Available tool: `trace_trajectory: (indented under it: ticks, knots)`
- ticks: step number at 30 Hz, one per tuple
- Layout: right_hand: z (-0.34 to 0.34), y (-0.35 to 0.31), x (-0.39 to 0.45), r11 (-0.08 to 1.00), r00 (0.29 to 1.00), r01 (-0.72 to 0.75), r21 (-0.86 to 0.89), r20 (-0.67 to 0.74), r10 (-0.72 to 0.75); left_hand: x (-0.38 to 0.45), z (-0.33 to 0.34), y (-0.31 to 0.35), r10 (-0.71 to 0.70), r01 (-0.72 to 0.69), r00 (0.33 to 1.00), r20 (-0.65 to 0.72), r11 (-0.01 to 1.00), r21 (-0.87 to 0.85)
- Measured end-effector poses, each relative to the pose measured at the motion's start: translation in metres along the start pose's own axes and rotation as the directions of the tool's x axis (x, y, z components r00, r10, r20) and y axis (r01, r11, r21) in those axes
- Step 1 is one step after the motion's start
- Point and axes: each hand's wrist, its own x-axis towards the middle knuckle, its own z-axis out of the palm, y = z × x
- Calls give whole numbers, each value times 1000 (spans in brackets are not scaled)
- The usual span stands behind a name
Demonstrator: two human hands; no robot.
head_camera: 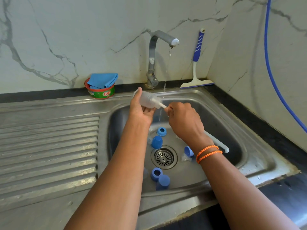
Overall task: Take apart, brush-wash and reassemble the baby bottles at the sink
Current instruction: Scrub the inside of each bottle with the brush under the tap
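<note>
My left hand holds a clear baby bottle on its side above the sink basin. My right hand grips the white bottle brush; its head is inside the bottle and its handle runs back under my wrist. A thin stream of water falls from the tap just past the bottle's mouth. On the basin floor lie several blue bottle parts: a ring, a cap, a cap by a clear teat, and a ring and cap near the front.
The drain strainer sits in the basin's middle. A ribbed steel drainboard lies to the left. A green soap tub with a blue cloth stands behind it. A blue-handled squeegee leans on the wall, and a blue hose hangs at the right.
</note>
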Motion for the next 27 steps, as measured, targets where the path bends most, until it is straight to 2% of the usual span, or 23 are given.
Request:
trace_trajectory:
  ticks: [4, 9, 14, 18, 22, 27]
  knots:
    - [3, 9, 8, 997, 994, -72, -16, 83, 73, 4, -5, 1, -14, 14, 1000, 21, 1000, -15]
    - [-6, 18, 12, 988, 975, 13, 157, 218, -47, 11, -6, 12, -42, 44, 997, 61, 999, -26]
    - [-7, 18, 8, 959, 996, 10, 283, 85, -36, 9, -6, 13, -97, 103, 987, 130, 994, -38]
    - [-4, 15, 7, 979, 999, -32, 202, -1, 33, 6, -3, 10, -57, 63, 990, 131, 997, -43]
    - [-7, 16, 8, 994, 995, -91, 61, 48, 88, 8, -6, 2, -60, 63, 990, 126, 998, -22]
    - [-15, 19, 10, 992, 986, -15, 123, 164, -6, 6, -5, 2, -66, 71, 985, 157, 997, -22]
